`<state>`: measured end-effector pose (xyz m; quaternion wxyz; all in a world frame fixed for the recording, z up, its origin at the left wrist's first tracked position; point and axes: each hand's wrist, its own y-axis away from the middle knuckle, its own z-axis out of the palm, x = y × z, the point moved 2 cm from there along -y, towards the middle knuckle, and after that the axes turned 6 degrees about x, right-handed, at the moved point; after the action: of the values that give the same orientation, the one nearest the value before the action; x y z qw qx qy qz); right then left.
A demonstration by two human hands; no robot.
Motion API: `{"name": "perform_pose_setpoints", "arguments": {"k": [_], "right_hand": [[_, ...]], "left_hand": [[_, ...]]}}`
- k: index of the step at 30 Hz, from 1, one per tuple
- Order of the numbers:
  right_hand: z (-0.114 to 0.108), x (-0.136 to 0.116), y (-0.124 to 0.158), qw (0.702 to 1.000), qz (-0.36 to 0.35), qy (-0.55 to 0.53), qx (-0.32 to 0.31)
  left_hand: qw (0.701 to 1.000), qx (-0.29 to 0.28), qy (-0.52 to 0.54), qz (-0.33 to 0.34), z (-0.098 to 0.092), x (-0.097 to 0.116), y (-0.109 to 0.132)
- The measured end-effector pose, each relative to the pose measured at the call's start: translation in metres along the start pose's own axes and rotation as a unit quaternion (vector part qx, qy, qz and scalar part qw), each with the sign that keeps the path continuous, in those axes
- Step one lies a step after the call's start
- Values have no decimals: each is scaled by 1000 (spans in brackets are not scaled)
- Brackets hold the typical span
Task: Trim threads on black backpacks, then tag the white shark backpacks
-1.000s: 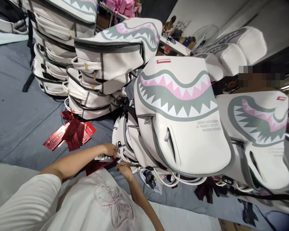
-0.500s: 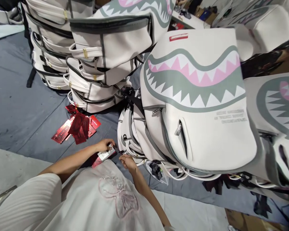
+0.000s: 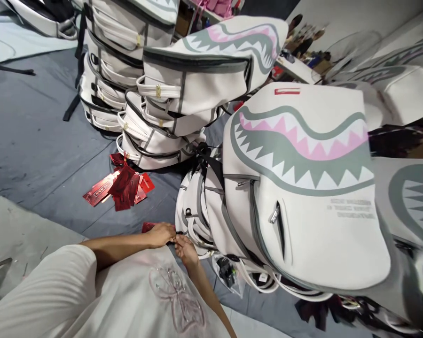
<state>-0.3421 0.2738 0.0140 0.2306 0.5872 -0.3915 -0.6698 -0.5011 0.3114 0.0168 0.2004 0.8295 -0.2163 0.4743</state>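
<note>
My left hand is closed at the table edge, low in the middle of the view, with a red tag showing beside its fingers. Touching or nearly touching it, my right hand is pinched at the fingertips; whatever it pinches is too small to make out. Both hands are just left of a stack of white backpacks. A fan of red tags hangs from or lies by the handle of another backpack stack, beyond my hands.
A large backpack with a shark-mouth print tops the right stack. Handles and a clear plastic bag stick out at its near side. Grey cloth covers the table. People are partly visible in the far background.
My hands have come together, and the white label side of the tag by my left hand no longer shows. The camera view has shifted, so the bags appear further right and lower.
</note>
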Motion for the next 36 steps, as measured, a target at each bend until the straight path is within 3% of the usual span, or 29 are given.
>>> {"name": "perform_pose_setpoints", "arguments": {"k": [4,9,19,28,36], "right_hand": [[4,7,0,998,5,-54,28],[13,10,0,993,-10,-108,46],[13,9,1,992,-43,-100,61],[11,11,6,992,-62,-90,65],[13,12,3,990,-60,-101,78]], "left_hand": [[996,-3,41,-76,7,-7,-3],[991,-19,76,-112,4,0,-6],[978,-48,67,-190,9,5,-4],[969,-73,31,-235,8,13,-5],[970,-95,16,-225,1,16,-9]]}}
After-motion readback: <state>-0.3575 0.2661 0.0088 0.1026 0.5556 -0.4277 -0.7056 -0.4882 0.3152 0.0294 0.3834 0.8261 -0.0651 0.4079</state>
